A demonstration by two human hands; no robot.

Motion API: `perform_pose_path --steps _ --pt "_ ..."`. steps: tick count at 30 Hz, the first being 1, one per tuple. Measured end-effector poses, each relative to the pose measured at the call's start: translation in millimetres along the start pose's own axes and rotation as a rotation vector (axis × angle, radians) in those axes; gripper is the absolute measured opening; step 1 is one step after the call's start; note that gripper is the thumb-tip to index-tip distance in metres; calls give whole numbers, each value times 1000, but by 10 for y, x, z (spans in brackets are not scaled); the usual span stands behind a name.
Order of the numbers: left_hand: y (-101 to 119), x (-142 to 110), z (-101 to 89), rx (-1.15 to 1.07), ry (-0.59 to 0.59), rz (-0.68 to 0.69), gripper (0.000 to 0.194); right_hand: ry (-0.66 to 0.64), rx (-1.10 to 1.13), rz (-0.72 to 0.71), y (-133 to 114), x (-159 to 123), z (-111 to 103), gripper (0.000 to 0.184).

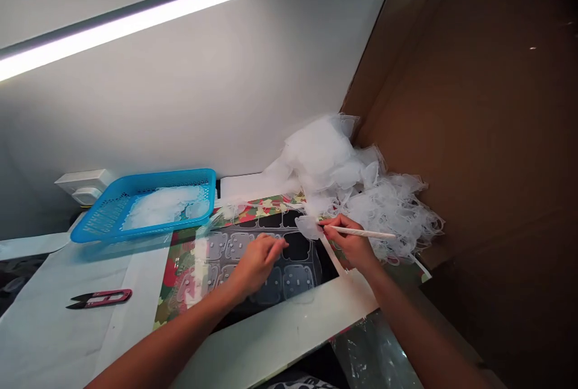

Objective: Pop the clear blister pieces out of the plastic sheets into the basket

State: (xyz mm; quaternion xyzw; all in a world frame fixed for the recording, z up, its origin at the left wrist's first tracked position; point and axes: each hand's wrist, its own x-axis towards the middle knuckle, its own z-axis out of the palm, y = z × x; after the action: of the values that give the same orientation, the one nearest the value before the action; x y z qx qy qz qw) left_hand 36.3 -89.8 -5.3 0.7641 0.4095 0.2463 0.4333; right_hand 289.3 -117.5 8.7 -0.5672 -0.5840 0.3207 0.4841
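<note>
My right hand (353, 242) is shut on a slim white stylus (362, 232), whose tip points left towards a small transparent plastic piece (309, 227). That piece lies at the edge of a transparent plastic sheet (259, 262) with rounded, cut-out shapes, seen against a black surface. My left hand (256, 264) rests over the sheet with its fingers curled together. I cannot tell whether those fingers hold anything. Part of the sheet is hidden under this hand.
A blue plastic basket (144, 205) holds transparent scraps. A heap of transparent plastic offcuts (352, 178) stands against a brown cardboard panel (465, 106). Red-handled thread snips (99, 298) lie on the white work surface (58, 323). A patterned mat (174, 280) lies under the sheet.
</note>
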Motion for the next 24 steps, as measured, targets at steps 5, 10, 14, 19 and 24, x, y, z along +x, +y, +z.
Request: perform_pose_path --steps 5,10,14,19,24 --pt "50 414 111 -555 -160 -347 57 -312 -7 -34 -242 -140 181 19" --pt "-19 393 250 -449 -35 -227 33 -273 177 97 -77 142 176 22" --pt "-3 327 286 -337 38 -147 24 -460 185 143 38 365 193 23" --pt "18 309 289 -252 70 -96 19 -532 101 115 49 433 275 17" --pt "-19 276 290 -199 91 -60 19 -319 -208 16 158 507 304 11"
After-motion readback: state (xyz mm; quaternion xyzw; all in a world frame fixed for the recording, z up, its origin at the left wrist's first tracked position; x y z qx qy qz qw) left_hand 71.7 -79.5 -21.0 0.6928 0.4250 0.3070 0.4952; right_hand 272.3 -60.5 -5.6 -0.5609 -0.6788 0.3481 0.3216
